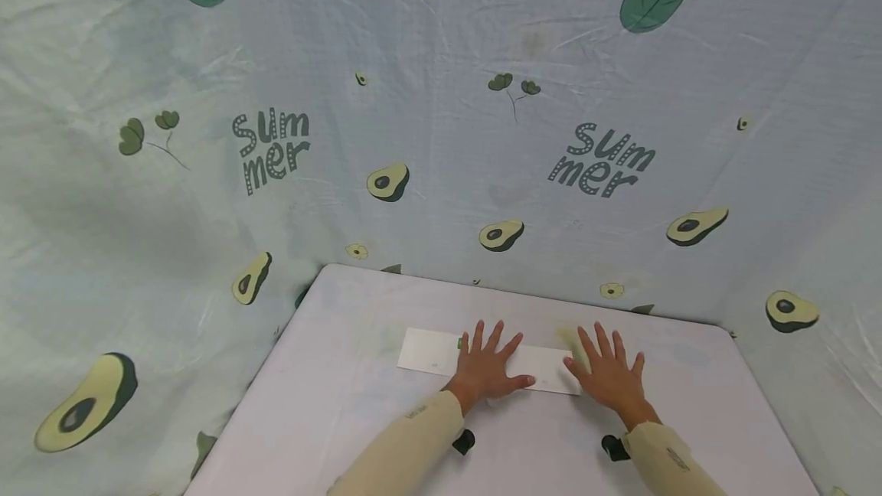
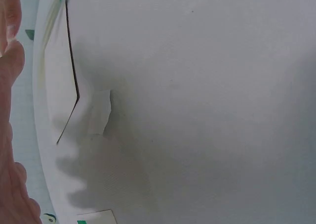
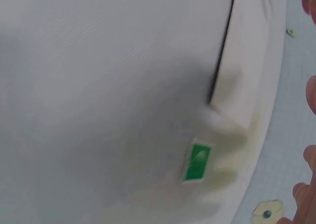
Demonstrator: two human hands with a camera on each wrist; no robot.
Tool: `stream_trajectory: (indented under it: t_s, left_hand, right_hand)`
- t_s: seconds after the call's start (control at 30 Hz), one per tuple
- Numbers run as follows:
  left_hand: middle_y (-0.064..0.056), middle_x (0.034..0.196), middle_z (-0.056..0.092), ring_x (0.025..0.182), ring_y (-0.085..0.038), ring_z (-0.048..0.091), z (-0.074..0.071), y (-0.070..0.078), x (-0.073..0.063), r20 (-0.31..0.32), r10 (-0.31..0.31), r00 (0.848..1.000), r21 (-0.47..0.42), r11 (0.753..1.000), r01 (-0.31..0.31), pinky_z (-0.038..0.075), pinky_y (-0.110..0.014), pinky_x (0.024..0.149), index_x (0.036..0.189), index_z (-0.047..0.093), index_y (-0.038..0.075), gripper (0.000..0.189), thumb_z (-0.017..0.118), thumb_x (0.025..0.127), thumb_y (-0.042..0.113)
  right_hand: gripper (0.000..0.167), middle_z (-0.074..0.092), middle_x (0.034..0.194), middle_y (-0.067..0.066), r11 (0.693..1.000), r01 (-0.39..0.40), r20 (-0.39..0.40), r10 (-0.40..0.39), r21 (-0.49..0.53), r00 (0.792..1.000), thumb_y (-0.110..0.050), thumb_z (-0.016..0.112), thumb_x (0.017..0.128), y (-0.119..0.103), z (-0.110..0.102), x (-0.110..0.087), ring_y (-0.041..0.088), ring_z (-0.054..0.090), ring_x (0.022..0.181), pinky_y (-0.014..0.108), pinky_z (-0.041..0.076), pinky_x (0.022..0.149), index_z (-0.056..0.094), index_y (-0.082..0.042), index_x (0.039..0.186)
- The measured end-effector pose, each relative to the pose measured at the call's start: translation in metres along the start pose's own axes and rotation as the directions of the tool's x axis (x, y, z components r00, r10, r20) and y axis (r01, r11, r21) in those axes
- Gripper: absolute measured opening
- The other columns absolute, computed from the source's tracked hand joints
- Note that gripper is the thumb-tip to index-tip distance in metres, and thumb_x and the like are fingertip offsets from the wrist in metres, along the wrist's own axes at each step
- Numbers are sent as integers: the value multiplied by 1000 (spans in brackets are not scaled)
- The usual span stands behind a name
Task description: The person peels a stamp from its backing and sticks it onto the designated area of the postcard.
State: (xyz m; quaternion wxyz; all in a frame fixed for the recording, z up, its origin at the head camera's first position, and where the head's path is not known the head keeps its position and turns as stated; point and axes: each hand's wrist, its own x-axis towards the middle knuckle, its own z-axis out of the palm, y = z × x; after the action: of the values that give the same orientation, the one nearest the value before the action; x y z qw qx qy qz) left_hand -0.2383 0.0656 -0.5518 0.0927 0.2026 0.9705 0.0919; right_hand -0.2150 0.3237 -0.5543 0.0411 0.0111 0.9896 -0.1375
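Observation:
A long white flat board [image 1: 423, 350] lies across the table, with a small green mark beside my left fingers. My left hand [image 1: 485, 370], fingers spread, is over its middle and hides part of it. Just past the board's right end is my right hand [image 1: 609, 377], also spread and holding nothing. Beside that hand shows a pale yellow patch [image 1: 570, 338]; I cannot tell what it is. In the left wrist view, a torn white scrap [image 2: 101, 112] lies near the board's corner. A green rectangle with a white border [image 3: 197, 161] appears in the right wrist view.
The white table [image 1: 358, 305] has rounded far corners. Behind and beside it hangs a pale cloth [image 1: 441, 136] printed with avocados, leaves and lettering. Small black pieces [image 1: 464, 442] show by both wrists. A white card with a green corner [image 2: 101, 217] is at the left wrist view's bottom.

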Motion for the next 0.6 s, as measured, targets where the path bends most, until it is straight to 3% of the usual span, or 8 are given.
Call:
stream_trajectory:
  t_s: [0.33, 0.47, 0.6]
  left_hand:
    - [3, 177, 17, 165, -31, 16, 14, 6, 1, 26, 19, 999, 13, 1000, -19, 23, -52, 132, 165, 25, 41, 87, 48, 92, 82]
    - [3, 177, 19, 164, -30, 19, 16, 6, 0, 33, 12, 999, 14, 1000, -13, 24, -52, 131, 165, 27, 39, 85, 49, 93, 79]
    - [2, 176, 22, 163, -30, 23, 13, 5, 0, 35, 9, 999, 1, 1000, -9, 26, -52, 131, 165, 29, 35, 85, 51, 94, 77]
  right_hand:
    - [87, 16, 172, 27, 1000, -8, 55, 9, -24, 998, -60, 61, 98, 37, 14, -12, 61, 13, 153, 90, 11, 111, 31, -11, 163]
    - [89, 23, 170, 27, 999, 28, 42, -27, -29, 999, -59, 68, 94, 52, 21, -12, 62, 23, 150, 88, 22, 109, 36, -12, 161]
    - [85, 27, 169, 26, 997, 74, 22, -74, 3, 997, -54, 74, 91, 61, 24, -12, 59, 29, 149, 86, 24, 110, 42, -14, 159]
